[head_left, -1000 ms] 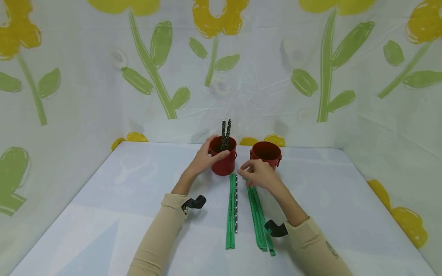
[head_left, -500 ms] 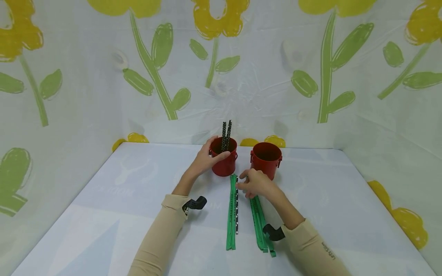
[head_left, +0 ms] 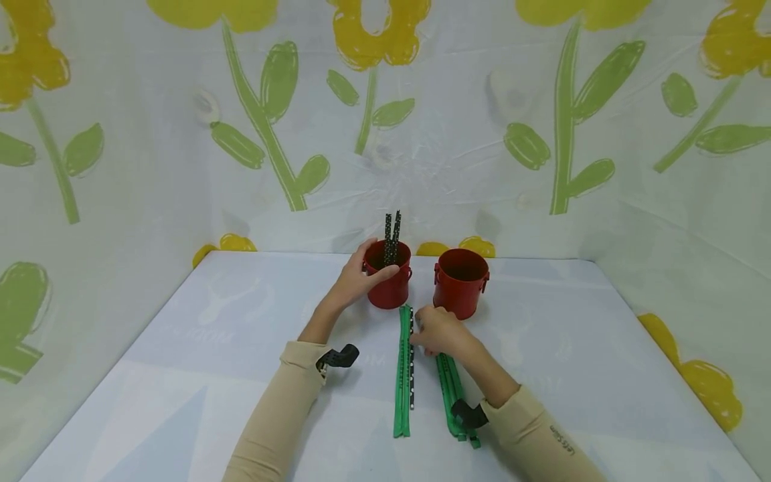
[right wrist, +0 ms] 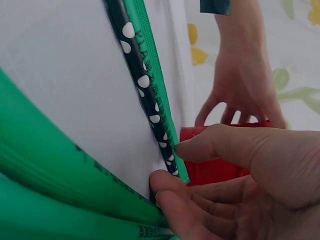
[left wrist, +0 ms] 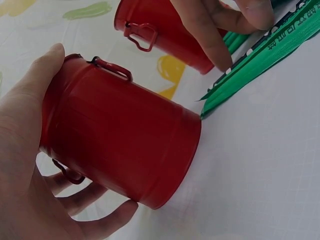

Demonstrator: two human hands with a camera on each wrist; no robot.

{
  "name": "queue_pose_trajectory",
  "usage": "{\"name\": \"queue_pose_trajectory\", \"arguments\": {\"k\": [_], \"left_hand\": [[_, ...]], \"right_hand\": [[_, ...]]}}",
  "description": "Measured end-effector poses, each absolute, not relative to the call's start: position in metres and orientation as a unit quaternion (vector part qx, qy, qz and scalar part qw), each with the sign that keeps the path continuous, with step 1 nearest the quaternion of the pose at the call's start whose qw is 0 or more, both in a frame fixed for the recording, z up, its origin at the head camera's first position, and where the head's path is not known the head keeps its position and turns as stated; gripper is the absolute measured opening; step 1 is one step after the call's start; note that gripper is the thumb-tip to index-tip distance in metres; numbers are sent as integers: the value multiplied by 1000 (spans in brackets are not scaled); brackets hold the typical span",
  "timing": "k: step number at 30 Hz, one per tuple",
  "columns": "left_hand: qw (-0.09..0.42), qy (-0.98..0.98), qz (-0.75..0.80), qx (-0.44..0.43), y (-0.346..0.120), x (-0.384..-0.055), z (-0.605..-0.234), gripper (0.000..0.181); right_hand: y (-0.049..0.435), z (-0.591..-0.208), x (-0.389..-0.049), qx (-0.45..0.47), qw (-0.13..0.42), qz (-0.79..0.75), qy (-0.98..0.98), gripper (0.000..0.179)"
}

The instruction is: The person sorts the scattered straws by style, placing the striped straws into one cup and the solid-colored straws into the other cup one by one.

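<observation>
With our left hand (head_left: pixel 354 276) we grip a red bucket (head_left: pixel 388 292) near the tabletop's (head_left: pixel 241 375) far edge; two spotted straws (head_left: pixel 387 234) stand in it. A second bucket (head_left: pixel 460 288) stands just to its right. Our right hand (head_left: pixel 444 331) is loosely bent, thumb and forefinger parted about the far end of a single straw (head_left: pixel 412 378) lying mid-tabletop; we cannot tell whether they touch it. Green strips (head_left: pixel 401 388) flank it.

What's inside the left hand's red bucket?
At least two black speckled sticks stand in the red bucket, tops poking out; their lower ends and its bottom are hidden.
</observation>
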State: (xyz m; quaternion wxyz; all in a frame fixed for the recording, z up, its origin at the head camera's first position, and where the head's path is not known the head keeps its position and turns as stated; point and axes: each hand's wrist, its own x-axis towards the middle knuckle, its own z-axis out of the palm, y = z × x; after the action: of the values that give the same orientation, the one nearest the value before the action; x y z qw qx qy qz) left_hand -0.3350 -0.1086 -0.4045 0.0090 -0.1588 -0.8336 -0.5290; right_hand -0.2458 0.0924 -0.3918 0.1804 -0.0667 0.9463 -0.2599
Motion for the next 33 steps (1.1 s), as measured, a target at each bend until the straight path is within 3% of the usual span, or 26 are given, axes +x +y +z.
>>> {"name": "queue_pose_trajectory", "arguments": {"k": [6,16,33], "left_hand": [[5,-833,-531,-156,-109,-333,-407,89],[5,-837,-527,-148,-107,-332,-408,94],[5,-832,-534,-154,-107,-332,-403,89]], "right_hand": [[88,-396,-242,-60,170,-235,955,31],[85,-398,-241,-51,164,-206,963,38],[84,-391,-239,-58,159,-199,965,34]]}}
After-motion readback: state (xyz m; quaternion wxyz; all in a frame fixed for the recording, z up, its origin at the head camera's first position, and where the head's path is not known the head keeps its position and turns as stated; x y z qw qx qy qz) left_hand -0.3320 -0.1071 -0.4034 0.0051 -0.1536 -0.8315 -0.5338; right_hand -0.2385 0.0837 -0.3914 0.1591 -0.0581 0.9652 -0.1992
